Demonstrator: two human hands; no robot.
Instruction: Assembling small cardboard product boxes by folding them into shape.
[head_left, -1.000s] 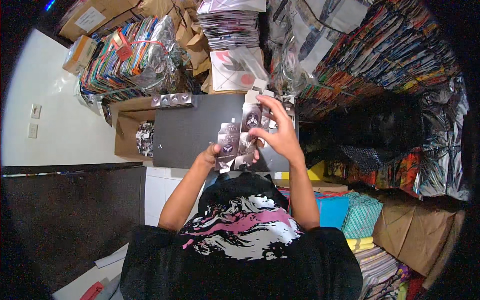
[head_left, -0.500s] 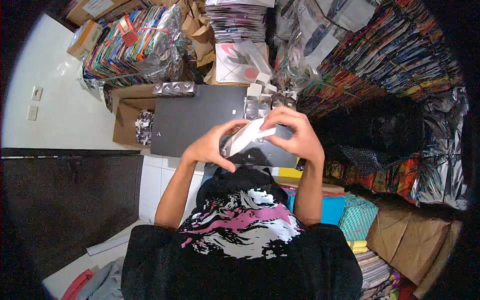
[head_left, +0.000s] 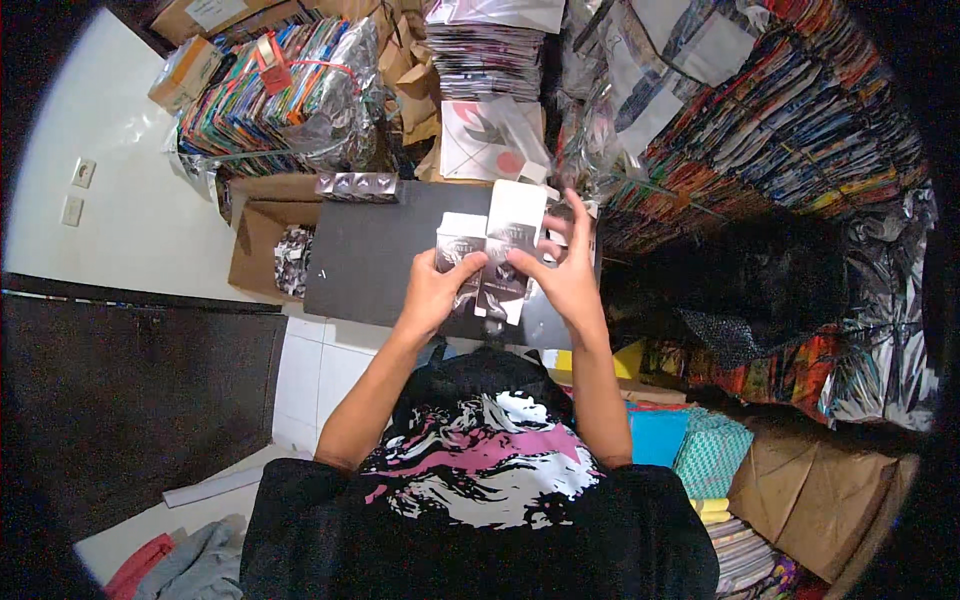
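Observation:
My left hand (head_left: 437,290) grips a small grey and white printed carton (head_left: 460,246), its thumb across the front. Side by side with it, my right hand (head_left: 566,278) holds a second, longer-looking carton (head_left: 505,285) with pale flaps showing at its top and bottom ends. The right thumb presses on its front while the other fingers rise behind and beside it. Both cartons are over the dark tabletop (head_left: 370,240). More small cartons (head_left: 560,215) stand behind my right hand, partly hidden by it.
A row of small boxes (head_left: 357,186) lines the table's far left edge. Beside it, a brown cardboard box (head_left: 250,245) contains patterned packets (head_left: 294,262). Stacked printed sheets (head_left: 485,65) rise at the back, and tall piles of colourful packets (head_left: 790,120) fill the right.
My hands have turned the white flap-like piece away; two cartons now face me, one in each hand. The right hand has shifted left and its fingers have lifted.

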